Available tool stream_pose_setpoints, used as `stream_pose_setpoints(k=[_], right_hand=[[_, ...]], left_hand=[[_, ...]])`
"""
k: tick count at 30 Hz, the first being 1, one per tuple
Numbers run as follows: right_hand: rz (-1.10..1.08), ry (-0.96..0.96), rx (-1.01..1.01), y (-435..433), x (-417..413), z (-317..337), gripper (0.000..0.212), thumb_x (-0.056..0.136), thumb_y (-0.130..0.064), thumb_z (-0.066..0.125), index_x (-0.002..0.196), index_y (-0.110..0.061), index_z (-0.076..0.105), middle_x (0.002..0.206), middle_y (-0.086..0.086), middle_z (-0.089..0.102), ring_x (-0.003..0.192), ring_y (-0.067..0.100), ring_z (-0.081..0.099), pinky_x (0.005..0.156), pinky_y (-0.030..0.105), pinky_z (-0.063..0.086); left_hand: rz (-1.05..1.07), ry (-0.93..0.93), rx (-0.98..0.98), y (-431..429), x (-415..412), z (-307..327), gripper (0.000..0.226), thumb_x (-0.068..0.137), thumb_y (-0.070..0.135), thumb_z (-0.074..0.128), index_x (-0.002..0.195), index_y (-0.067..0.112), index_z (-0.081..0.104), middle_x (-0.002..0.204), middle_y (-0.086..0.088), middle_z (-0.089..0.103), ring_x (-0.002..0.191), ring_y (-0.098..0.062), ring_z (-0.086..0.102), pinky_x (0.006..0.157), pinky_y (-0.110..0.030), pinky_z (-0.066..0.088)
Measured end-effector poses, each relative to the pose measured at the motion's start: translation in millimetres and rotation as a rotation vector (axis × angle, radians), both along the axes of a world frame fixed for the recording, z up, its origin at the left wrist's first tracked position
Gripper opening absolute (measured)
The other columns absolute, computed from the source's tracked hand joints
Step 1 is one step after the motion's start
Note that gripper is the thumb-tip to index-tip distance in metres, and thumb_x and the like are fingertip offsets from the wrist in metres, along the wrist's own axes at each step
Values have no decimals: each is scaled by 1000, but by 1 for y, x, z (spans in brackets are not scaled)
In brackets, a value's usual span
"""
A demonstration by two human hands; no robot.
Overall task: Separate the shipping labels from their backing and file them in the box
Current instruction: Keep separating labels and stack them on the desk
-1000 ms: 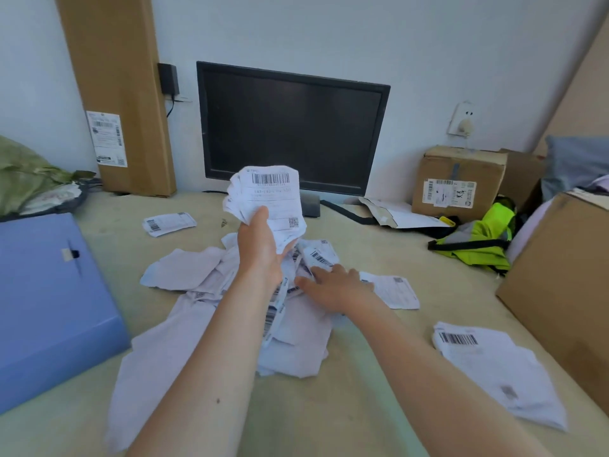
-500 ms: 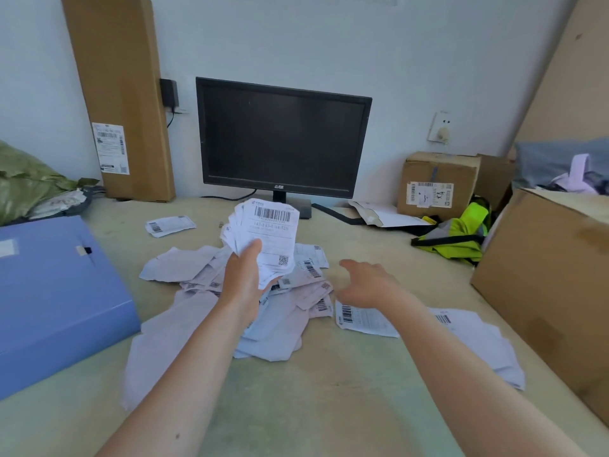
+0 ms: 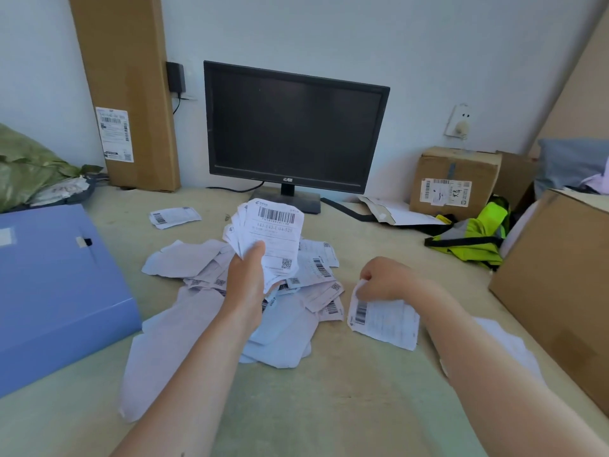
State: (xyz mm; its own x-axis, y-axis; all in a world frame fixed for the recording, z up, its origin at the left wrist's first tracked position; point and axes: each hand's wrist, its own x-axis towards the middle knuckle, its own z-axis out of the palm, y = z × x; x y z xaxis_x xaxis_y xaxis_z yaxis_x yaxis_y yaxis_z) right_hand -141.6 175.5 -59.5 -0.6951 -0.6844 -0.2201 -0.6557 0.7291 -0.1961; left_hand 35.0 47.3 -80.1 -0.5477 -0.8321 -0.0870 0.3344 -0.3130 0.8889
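Nearest of all, well in front of the monitor (image 3: 293, 127), blank backing sheets (image 3: 158, 357) trail off the pile (image 3: 316, 278) across the table (image 3: 329, 407).

The right hand (image 3: 389, 278), in front of the monitor's right half, has its fingers curled, pinching the top edge of a single label (image 3: 385, 321) that hangs crumpled with its lower part at the table. The left hand (image 3: 247, 285), in front of the monitor's stand, grips a fanned stack (image 3: 273, 232) of labels upright, thumb across the front one.

Risks:
- The pinch is on one thin edge, so a sharp pull could tear the label or crease its barcode.
- If the adhesive is already bare, it may catch on the table or a neighbouring sheet.
- The stack is loosely fanned and held low down. Adding another label one-handed could let sheets slide out into the pile, mixing peeled with unpeeled.
- The blue box (image 3: 56, 291), left of and nearer than the monitor, looks closed. With both hands full, opening it would probably mean setting something down first.

A stray label (image 3: 173, 216) lies by itself, in front of the monitor's left edge.

Half a second ago the right hand was open and flat above this label, which lay on the table. Now it has closed on it and begun lifting. A second ago that hand was in the pile. The left hand has kept the stack raised throughout.
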Motion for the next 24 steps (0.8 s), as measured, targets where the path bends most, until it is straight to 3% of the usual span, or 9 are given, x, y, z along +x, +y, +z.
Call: stream_pose_setpoints(k=[3, 6, 8, 10, 14, 17, 20, 22, 24], right_hand=[[-48, -110, -288, 1, -6, 24, 18, 79, -15, 56, 62, -16, 50, 66, 0, 45, 61, 18, 40, 53, 25, 29], [-53, -577, -695, -2, 2, 38, 19, 76, -8, 56, 61, -19, 58, 68, 4, 54, 64, 21, 50, 54, 26, 35], [18, -828, -841, -11, 10, 33, 7, 77, -7, 61, 77, -14, 63, 76, 8, 64, 69, 22, 60, 57, 26, 46], [55, -872, -912, -26, 18, 23, 10, 83, -6, 65, 93, -8, 63, 84, 8, 71, 73, 20, 66, 61, 25, 52], [15, -801, -1060, -52, 31, 8, 4, 85, -5, 68, 86, -8, 67, 83, 7, 74, 74, 19, 65, 70, 28, 52], [-1, -737, -1127, -64, 39, 1, 4, 83, -5, 71, 87, -4, 69, 75, 1, 72, 60, 7, 61, 55, 16, 46], [-68, -608, -1157, -74, 39, -6, 14, 86, -22, 70, 96, -11, 70, 84, 4, 71, 67, 4, 63, 59, 16, 48], [-160, -373, -1050, -76, 27, -16, 26, 88, -43, 62, 106, -24, 65, 97, 2, 70, 88, 11, 64, 72, 26, 49], [-208, -58, -738, -72, 15, -30, 49, 85, -59, 54, 123, -29, 56, 113, -2, 65, 109, 19, 55, 88, 37, 45]], left_hand=[[14, 9, 16, -3, 1, 0, 20, 100, 20, 46, 93, 30, 62, 99, 5, 70, 99, -22, 66, 98, -49, 50], [-25, 36, 23, -4, 2, 3, 22, 101, 20, 44, 112, 23, 63, 102, -1, 72, 96, -23, 69, 87, -44, 56], [-108, 41, 33, -3, 5, 3, 25, 103, 24, 42, 116, 21, 62, 103, -3, 73, 92, -21, 71, 78, -39, 60], [-215, 43, 46, -4, 6, 3, 29, 103, 33, 40, 118, 21, 61, 108, -5, 73, 96, -24, 71, 79, -43, 60], [-337, 69, 110, -9, 7, 2, 46, 100, 45, 40, 128, 13, 58, 118, -15, 69, 109, -34, 66, 90, -54, 54], [-338, 87, 85, -9, 9, 4, 37, 97, 35, 50, 125, 12, 59, 114, -14, 71, 103, -30, 69, 80, -48, 59], [-179, 43, 44, -11, 7, 0, 27, 98, 11, 52, 123, 12, 60, 103, -9, 74, 87, -24, 74, 61, -37, 61], [-49, -6, 28, -14, 5, -3, 27, 98, 9, 51, 122, 17, 59, 99, -2, 74, 86, -21, 72, 62, -35, 60], [48, 7, 26, -17, 5, -4, 27, 99, 8, 49, 120, 21, 58, 97, 2, 73, 86, -18, 70, 63, -34, 60]])
